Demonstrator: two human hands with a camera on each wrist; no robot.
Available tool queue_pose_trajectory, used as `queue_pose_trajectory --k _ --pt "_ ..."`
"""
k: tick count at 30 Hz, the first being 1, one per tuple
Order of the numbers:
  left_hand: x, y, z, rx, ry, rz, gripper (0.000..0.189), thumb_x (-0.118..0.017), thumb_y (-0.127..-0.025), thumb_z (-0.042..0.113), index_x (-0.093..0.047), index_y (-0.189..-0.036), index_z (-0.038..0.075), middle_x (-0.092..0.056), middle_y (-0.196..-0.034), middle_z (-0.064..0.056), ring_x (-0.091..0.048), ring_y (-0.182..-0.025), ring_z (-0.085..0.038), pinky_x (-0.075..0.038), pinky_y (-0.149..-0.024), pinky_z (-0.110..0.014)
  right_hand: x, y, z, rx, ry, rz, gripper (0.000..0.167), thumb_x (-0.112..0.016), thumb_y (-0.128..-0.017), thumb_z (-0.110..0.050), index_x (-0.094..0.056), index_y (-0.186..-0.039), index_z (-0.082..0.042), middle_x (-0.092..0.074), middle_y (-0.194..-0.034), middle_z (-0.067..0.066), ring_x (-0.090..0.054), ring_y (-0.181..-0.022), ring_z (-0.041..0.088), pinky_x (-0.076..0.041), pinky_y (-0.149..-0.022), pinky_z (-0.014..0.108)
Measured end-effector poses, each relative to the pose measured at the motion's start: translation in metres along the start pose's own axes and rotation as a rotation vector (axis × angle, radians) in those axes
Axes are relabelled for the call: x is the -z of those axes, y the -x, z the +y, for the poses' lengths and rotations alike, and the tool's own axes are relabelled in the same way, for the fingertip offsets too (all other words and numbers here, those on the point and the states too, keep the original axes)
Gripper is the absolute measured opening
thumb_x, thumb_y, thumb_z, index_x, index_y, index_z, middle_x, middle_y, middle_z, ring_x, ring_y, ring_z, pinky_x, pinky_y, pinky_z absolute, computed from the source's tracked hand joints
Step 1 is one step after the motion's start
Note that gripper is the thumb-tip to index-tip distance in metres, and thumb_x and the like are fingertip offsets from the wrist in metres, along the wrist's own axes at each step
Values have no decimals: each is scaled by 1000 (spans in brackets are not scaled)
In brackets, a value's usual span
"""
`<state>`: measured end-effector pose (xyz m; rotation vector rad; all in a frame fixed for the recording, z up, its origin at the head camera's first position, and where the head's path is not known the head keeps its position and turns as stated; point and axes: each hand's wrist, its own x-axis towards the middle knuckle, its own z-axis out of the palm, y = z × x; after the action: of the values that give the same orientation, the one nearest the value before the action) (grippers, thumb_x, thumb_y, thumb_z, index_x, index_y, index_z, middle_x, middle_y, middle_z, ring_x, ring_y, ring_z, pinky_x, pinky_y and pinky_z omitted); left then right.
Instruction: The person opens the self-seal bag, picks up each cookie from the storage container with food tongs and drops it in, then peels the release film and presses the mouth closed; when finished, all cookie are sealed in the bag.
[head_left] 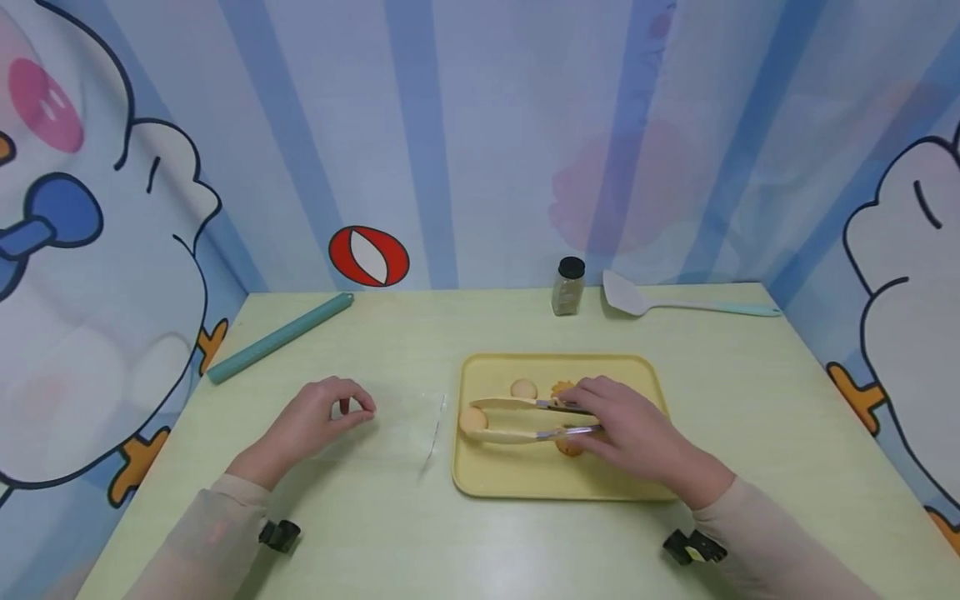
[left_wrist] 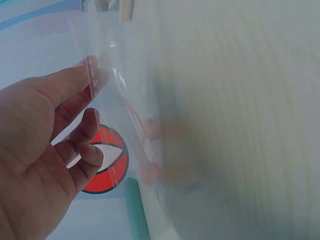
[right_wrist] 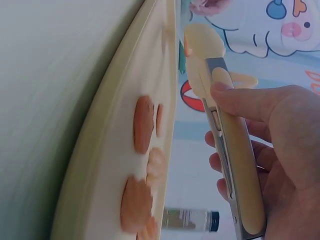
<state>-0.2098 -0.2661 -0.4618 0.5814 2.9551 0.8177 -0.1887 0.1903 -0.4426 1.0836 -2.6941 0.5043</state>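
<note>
Tongs (right_wrist: 240,172) pair shiny metal arms with smooth, cream, plastic-looking tips and grips. At left, clear plastic film (left_wrist: 117,77), thin and glossy, catches light. Yellow tray (head_left: 510,475) looks plastic, smooth, low sheen. Cookies (head_left: 523,389) on it matt. Far side: see-through jar (head_left: 567,300) with dark lid; spatula (head_left: 624,294) with matt, rubbery-looking head. Far left, teal rod (head_left: 281,337) smooth. Backdrop (head_left: 510,125) resembles printed cloth; table (head_left: 375,542) smooth, softly reflective.
</note>
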Motion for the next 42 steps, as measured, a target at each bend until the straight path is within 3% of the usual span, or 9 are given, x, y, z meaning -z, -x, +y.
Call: queue_pose_trajectory --k 12,27,35,42 --pt "1 1 6 -20 -2 5 9 -80 -92 19 -76 -100 22 -70 -96 12 -54 -83 -12 -47 -72 -28 -21 -45 -28 94 19 -43 47 -79 -92 -37 -66 -132 -16 -67 -116 -2 -60 -102 16 -52 -89 39" --pt "1 -3 13 -89 17 75 12 -80 -91 15 -75 -98 23 -71 -94 11 -54 -81 -10 -48 -71 -31 -53 -94 -51 149 28 -88 46 -75 -95 -37 -63 -133 -15 -64 -111 -2 -57 -96 16 -50 -86 37" --pt "1 -5 12 -59 21 69 13 -82 -89 15 -76 -98 23 -70 -94 11 -55 -82 -13 -49 -71 -30 -63 -110 -59 137 42 -107 46 -73 -96 -38 -62 -135 -16 -64 -115 -2 -59 -101 17 -51 -87 36" --pt "1 -2 9 -72 15 78 14 -82 -88 14 -75 -98 21 -70 -94 10 -55 -83 -14 -47 -71 -28 -64 -110 -60 124 39 -124 52 -77 -92 -37 -62 -137 -16 -65 -117 -1 -59 -102 18 -51 -89 36"
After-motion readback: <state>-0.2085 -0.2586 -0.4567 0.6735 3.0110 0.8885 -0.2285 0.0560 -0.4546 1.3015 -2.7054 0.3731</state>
